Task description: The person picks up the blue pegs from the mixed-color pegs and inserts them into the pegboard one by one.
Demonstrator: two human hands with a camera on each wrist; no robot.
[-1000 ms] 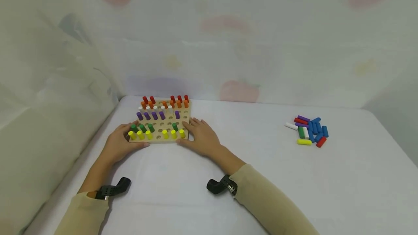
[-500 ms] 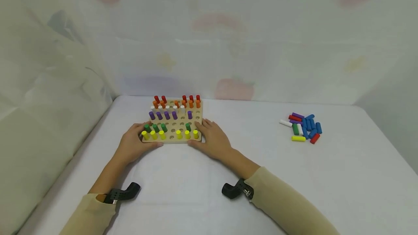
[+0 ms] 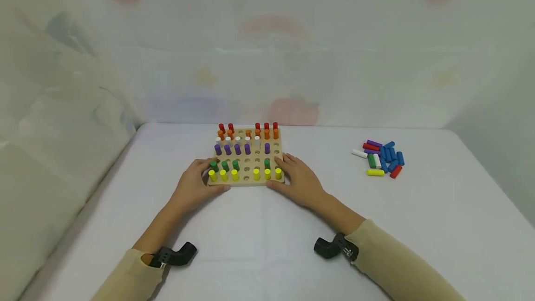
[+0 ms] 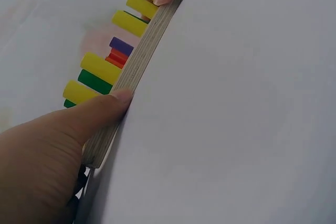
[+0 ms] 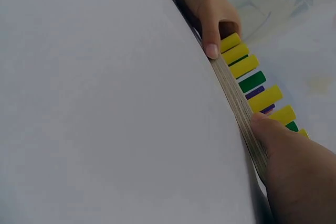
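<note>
From my remote station, the head camera gives me the whole scene: a wooden peg board [image 3: 246,157] sits in the middle of the white table [image 3: 267,236], toward the far edge, with rows of red, orange, white, purple, green and yellow pegs standing upright in it. Only this view shows the loose pegs [image 3: 381,158], a small heap of mostly blue ones lying well apart on the right.

The wrist cameras show me what the head view cannot: the layered plywood edge of the board seen from table level, and each thumb laid flat against that near edge.

On the left, the left hand [image 3: 195,188] clasps the board's near-left corner, thumb [image 4: 102,109] pressed to the edge and fingers curled round the side beside the yellow pegs [image 3: 223,175]. The forearm runs back toward me, low over the table, a black wrist mount [image 3: 175,255] at the cuff of a tan sleeve.

On the right, the right hand [image 3: 300,181] grips the near-right corner the same way, thumb [image 5: 265,129] on the edge and fingers spread along the board's right side. Its forearm angles in from the lower right, wrist close to the table. The two hands are apart, one clamped at each near corner, with the board flat between them.
</note>
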